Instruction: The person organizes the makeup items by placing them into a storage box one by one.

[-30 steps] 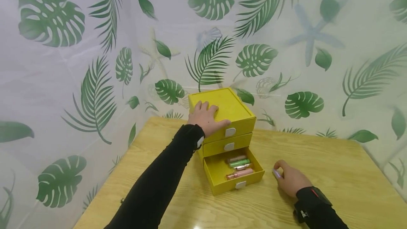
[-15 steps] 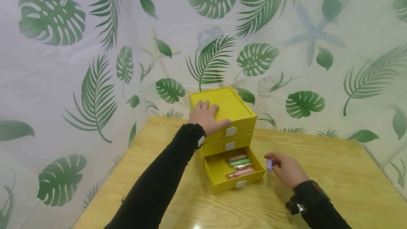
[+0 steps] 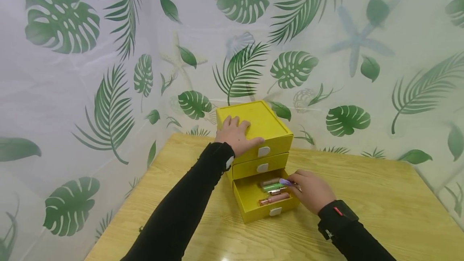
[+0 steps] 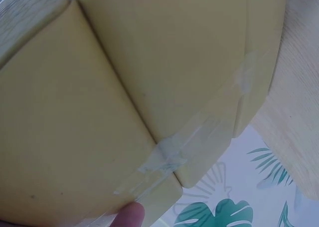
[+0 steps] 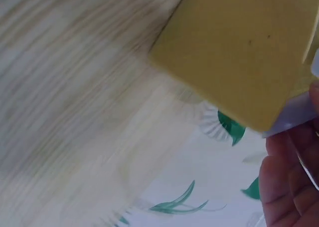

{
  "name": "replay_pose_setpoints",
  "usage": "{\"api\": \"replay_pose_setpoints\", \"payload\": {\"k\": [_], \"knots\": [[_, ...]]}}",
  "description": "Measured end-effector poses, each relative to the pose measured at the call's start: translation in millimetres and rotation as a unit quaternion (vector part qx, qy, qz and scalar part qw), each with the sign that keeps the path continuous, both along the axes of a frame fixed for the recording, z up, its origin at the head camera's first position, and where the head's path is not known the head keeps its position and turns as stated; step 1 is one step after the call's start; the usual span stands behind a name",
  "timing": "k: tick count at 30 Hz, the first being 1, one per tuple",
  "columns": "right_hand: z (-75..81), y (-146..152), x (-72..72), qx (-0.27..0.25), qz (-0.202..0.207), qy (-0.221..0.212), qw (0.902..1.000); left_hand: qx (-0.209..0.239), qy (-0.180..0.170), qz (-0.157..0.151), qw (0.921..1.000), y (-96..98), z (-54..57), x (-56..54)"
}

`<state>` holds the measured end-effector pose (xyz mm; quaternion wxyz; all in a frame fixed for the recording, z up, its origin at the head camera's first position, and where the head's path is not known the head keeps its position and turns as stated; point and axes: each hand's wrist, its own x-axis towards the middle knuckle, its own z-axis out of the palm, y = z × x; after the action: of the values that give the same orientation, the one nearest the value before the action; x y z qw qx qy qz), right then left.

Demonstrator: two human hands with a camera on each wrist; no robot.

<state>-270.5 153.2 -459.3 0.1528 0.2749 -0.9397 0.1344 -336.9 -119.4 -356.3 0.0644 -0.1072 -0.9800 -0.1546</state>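
A yellow drawer box (image 3: 266, 122) with stacked drawers stands on the table. My left hand (image 3: 237, 135) rests on its top left side with fingers spread; in the left wrist view one fingertip (image 4: 128, 216) shows against the taped side wall. The bottom drawer (image 3: 255, 214) is pulled out. Inside lie several small tubes, among them a pink tube (image 3: 277, 197) and a green tube (image 3: 272, 187). My right hand (image 3: 315, 190) pinches a purple lip gloss tube (image 3: 284, 182) over the drawer's right edge. In the right wrist view that purple tube is partly hidden by the drawer.
The two upper drawers are closed, each with a white pull tab, such as the middle tab (image 3: 262, 168). Wooden tabletop (image 3: 369, 188) extends right of the box. A leaf-printed backdrop (image 3: 308, 7) stands behind and left of the table.
My right hand has moved left with the purple lip gloss tube, from the table beside the box to above the open drawer. My left hand stays on the box.
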Motion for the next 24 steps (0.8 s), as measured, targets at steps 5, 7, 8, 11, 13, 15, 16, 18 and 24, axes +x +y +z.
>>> {"api": "replay_pose_setpoints", "payload": {"k": [5, 7, 8, 11, 13, 15, 16, 18, 24], "knots": [[-5.9, -15, -6.2, 0.017, 0.022, 0.001, 0.9996, 0.001, 0.004, 0.001, 1.0, -0.7, -0.1, -0.2], [-9.6, -18, -8.2, 0.033, 0.03, 0.002, 0.999, 0.001, 0.005, -0.001, 1.0, -0.7, 0.1, 0.4], [-10.9, -19, -9.1, 0.039, 0.034, -0.002, 0.9987, 0.0, 0.004, -0.001, 1.0, -0.5, 0.3, 0.7], [-11.5, -22, -12.0, 0.056, 0.038, -0.029, 0.9973, -0.002, 0.0, -0.003, 1.0, -0.3, 1.0, 1.6], [-9.4, -23, -15.1, 0.063, 0.039, -0.058, 0.9956, -0.001, -0.004, -0.001, 1.0, -0.6, 1.8, 2.1], [-6.6, -24, -17.9, 0.077, 0.042, -0.088, 0.9923, -0.002, -0.005, 0.0, 1.0, -0.8, 2.7, 2.6], [-5.0, -25, -18.8, 0.085, 0.044, -0.102, 0.9901, -0.002, -0.005, 0.001, 1.0, -1.0, 2.8, 2.7], [-1.9, -27, -20.8, 0.099, 0.05, -0.132, 0.9851, -0.003, -0.005, 0.001, 1.0, -1.1, 2.8, 3.1], [4.2, -36, -21.6, 0.128, 0.039, -0.178, 0.9749, -0.004, -0.007, 0.002, 1.0, -1.5, 2.9, 3.9]]}}
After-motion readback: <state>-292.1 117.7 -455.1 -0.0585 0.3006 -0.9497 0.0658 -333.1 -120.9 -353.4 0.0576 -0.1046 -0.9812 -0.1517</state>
